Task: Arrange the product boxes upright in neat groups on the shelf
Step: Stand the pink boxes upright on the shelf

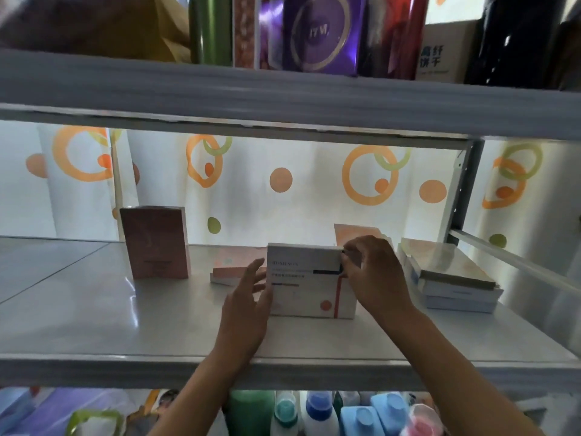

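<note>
A white product box (309, 278) with a dark blue bar, a red line and an orange dot stands upright in the middle of the grey shelf (94, 325). My right hand (372, 272) pinches its upper right corner. My left hand (248, 306) has its fingers spread and rests against the box's left edge. A pink box (155, 242) stands upright to the left. A flat pink and white box (232, 269) lies behind my left hand. At the right lies a flat stack of boxes (449, 275). Behind my right hand a peach box (355, 232) leans, partly hidden.
The upper shelf board (283, 96) hangs low overhead and carries gift boxes and bags. A metal upright (462, 190) bounds the right side. A curtain with orange rings (283, 180) hangs behind. Bottles (317, 410) stand on the level below.
</note>
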A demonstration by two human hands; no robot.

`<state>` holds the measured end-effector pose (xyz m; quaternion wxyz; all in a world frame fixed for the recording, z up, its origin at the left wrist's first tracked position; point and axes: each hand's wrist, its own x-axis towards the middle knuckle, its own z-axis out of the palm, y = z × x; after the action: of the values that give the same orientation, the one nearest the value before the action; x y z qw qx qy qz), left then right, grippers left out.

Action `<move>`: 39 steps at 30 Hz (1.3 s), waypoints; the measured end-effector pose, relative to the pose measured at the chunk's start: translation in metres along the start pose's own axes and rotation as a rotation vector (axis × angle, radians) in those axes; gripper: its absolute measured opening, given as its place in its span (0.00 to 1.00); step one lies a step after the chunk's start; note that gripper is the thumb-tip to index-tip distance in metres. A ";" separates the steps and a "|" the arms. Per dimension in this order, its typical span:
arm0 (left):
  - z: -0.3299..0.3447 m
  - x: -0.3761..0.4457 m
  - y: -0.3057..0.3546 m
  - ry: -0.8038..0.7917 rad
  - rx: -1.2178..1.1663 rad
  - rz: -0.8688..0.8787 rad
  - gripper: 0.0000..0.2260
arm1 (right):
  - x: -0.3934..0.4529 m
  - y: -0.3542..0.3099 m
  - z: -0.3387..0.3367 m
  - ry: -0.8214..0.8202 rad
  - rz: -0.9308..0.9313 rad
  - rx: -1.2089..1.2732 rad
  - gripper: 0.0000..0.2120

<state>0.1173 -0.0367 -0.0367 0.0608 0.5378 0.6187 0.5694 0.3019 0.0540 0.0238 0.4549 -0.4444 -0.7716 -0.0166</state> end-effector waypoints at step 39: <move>0.055 0.050 0.027 0.177 0.479 0.405 0.17 | -0.005 0.019 0.039 0.149 -0.101 -0.040 0.18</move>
<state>0.1503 0.0296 -0.0081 -0.2362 0.5974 0.6184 0.4527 0.2890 0.0790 -0.0101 0.5007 -0.4114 -0.7565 -0.0881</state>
